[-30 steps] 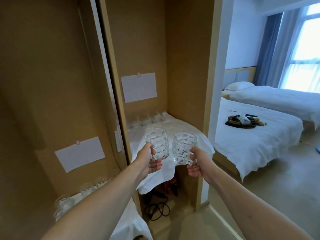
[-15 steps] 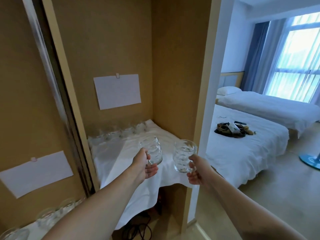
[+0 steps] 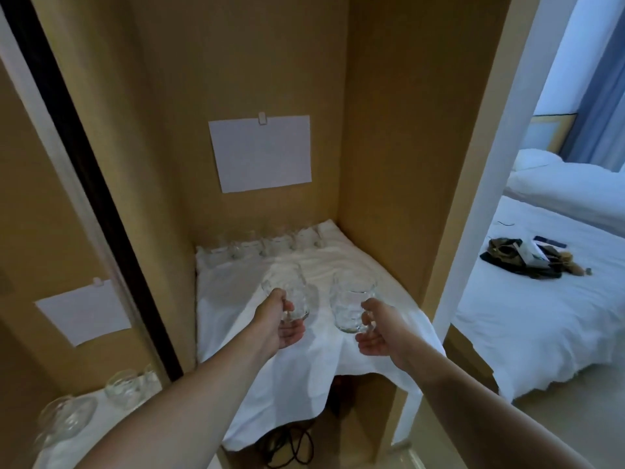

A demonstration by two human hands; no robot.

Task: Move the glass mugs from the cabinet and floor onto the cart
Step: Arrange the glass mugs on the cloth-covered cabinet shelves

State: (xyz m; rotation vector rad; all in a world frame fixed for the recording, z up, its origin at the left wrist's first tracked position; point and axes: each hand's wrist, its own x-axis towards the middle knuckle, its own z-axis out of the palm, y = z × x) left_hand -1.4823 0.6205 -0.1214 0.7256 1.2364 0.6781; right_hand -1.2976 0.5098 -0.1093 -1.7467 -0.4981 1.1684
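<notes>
Both bare arms reach straight out into the brown alcove. The left hand [image 3: 279, 318] curls round the handle of a dimpled glass mug [image 3: 293, 292], the right hand [image 3: 377, 328] grips the handle of a second mug [image 3: 351, 304]; both mugs are upright, side by side above the white cloth [image 3: 236, 299]. More mugs [image 3: 270, 243] line the back wall.

Two held glass mugs [image 3: 290, 296] [image 3: 351, 308], two paper sheets [image 3: 260, 152] [image 3: 83, 316], two beds [image 3: 541, 319] [image 3: 571, 187].
</notes>
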